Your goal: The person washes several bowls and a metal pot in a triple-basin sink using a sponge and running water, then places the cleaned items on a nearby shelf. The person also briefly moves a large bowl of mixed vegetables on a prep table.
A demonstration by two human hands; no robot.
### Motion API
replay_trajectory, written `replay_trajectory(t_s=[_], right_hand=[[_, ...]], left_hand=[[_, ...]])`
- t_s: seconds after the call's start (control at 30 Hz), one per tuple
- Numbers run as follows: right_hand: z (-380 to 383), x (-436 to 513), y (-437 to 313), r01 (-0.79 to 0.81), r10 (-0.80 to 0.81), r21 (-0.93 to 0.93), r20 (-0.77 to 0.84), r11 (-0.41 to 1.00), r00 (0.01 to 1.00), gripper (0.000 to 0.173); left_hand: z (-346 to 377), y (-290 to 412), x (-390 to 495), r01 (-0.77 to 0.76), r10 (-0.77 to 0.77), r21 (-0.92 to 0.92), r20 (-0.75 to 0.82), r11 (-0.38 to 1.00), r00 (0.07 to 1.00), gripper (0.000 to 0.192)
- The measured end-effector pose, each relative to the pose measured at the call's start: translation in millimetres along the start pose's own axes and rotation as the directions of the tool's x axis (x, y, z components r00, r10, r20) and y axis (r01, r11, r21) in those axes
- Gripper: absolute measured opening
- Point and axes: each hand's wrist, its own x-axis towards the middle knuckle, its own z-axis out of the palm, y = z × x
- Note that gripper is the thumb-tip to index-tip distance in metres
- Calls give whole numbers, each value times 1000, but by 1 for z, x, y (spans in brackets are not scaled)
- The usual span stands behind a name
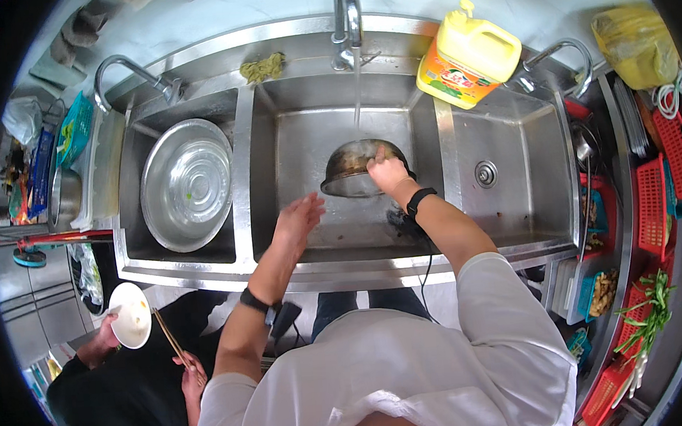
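Observation:
In the middle basin of a stainless steel sink (344, 266), my right hand (388, 172) grips a round, brown-stained metal pan or bowl (346, 159), which is tilted on its side. Water runs from the middle faucet (348, 19) down towards its stained outer surface. My left hand (301, 218) is held over the same basin, left of the pan and apart from it, with nothing in it. A dark, blurred thing (401, 222) lies below my right wrist; I cannot tell what it is.
A large metal basin (158, 189) sits in the left compartment. Behind are a green cloth (262, 69) and a yellow detergent jug (466, 59). At the lower left, another person holds a white bowl (130, 315) and chopsticks (173, 340). Red baskets (651, 206) line the right side.

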Motion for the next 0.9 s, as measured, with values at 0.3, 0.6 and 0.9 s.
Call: replay_trajectory(t_s=[0.3,0.6,0.9], right_hand=[[22,-67,9,-54,22,-77,-374,996,927,13],[20,-87,-25,-256,327,221,-399,941,857,24],[16,-73,-24,-311,323,298,9,903,946,38]], left_hand=[[60,27,191,-34,35,-13,78,999,996,36],[102,36,262,67,-79,395,16,916,997,33],[80,18,250,19,-14,-43,117,999,993,19]])
